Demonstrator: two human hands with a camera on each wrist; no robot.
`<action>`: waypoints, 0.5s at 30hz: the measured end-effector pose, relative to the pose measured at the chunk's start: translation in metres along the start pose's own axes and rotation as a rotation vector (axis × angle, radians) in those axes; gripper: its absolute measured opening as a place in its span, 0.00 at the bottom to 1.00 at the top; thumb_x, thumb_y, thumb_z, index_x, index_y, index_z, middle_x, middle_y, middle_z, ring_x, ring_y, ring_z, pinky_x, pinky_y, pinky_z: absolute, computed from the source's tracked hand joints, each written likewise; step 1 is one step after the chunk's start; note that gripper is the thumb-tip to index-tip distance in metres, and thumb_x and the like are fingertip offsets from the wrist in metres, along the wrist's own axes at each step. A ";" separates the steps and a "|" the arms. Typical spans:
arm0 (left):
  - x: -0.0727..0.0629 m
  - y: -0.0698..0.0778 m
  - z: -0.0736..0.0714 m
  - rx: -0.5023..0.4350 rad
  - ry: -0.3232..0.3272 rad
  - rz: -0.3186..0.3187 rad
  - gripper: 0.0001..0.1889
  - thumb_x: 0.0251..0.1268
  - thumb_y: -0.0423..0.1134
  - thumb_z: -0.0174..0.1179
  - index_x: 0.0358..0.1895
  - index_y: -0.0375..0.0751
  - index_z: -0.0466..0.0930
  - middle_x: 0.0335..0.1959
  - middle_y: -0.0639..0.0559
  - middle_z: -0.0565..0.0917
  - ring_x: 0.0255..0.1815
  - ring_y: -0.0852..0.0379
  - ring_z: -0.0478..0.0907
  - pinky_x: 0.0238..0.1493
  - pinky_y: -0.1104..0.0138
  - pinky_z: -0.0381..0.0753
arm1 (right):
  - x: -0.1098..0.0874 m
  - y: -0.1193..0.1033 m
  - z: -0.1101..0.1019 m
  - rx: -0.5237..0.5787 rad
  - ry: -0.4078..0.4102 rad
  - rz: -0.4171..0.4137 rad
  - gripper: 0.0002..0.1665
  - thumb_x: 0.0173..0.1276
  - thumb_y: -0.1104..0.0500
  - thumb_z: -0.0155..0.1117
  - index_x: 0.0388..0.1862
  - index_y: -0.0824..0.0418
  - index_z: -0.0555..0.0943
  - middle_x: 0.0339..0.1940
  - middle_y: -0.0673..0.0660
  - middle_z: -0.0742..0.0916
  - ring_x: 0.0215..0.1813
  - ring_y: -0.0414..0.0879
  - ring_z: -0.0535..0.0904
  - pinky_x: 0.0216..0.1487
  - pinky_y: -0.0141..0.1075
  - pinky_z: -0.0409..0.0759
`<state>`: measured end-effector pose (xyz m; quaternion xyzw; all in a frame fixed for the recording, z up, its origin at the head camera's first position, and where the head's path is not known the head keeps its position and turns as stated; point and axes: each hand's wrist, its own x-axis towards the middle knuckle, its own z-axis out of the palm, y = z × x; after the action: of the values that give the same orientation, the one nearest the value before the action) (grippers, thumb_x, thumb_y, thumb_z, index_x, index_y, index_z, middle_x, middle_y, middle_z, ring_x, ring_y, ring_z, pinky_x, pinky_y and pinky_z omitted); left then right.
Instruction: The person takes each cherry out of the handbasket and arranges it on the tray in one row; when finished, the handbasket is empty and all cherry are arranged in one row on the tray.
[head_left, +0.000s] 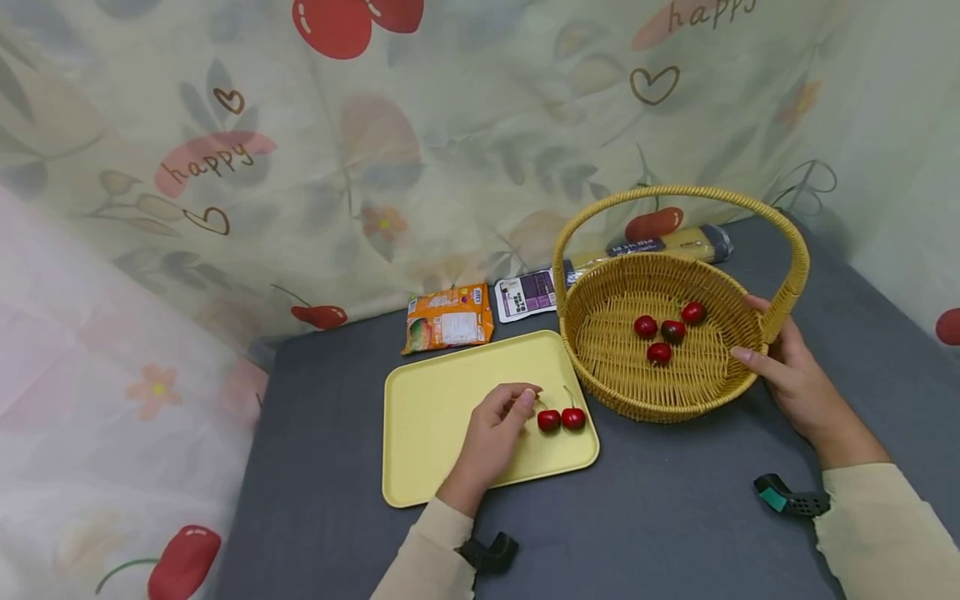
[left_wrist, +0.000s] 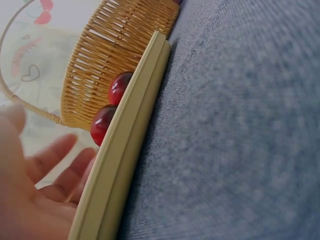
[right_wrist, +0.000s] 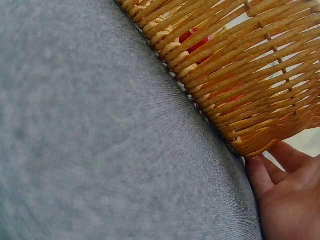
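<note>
two cherries (head_left: 550, 422) just beside left hand (head_left: 493, 432)

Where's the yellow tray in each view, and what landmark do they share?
Head: yellow tray below centre, left of the wicker basket.
Left wrist: seen edge-on, a diagonal band from lower left to upper centre.
Right wrist: not in it.
Shared landmark: wicker basket, upper left in left wrist, upper right in right wrist.
</note>
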<state>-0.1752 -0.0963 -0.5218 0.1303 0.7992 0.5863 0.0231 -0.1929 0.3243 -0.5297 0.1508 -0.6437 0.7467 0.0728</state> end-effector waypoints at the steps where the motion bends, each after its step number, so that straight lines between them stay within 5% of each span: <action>1: 0.000 0.001 0.000 -0.023 0.005 -0.008 0.18 0.89 0.50 0.55 0.61 0.42 0.88 0.52 0.49 0.87 0.47 0.47 0.82 0.45 0.60 0.83 | 0.000 0.000 0.000 -0.002 0.001 0.000 0.43 0.82 0.77 0.52 0.89 0.56 0.55 0.76 0.58 0.69 0.72 0.43 0.72 0.61 0.26 0.72; 7: 0.004 0.013 -0.003 -0.083 0.021 -0.011 0.23 0.92 0.53 0.46 0.63 0.42 0.86 0.58 0.49 0.87 0.52 0.44 0.84 0.47 0.56 0.85 | -0.001 0.000 0.001 0.003 0.000 -0.001 0.43 0.82 0.77 0.52 0.90 0.56 0.56 0.77 0.58 0.69 0.71 0.43 0.72 0.61 0.26 0.73; 15: 0.012 0.036 -0.002 -0.178 -0.048 0.031 0.28 0.93 0.56 0.39 0.69 0.42 0.82 0.62 0.44 0.85 0.56 0.43 0.83 0.52 0.47 0.85 | -0.001 -0.001 0.001 0.002 -0.002 -0.003 0.43 0.82 0.77 0.52 0.90 0.56 0.55 0.77 0.58 0.68 0.72 0.43 0.72 0.61 0.26 0.73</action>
<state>-0.1809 -0.0852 -0.4862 0.1539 0.7411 0.6520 0.0446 -0.1919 0.3238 -0.5292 0.1527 -0.6427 0.7472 0.0731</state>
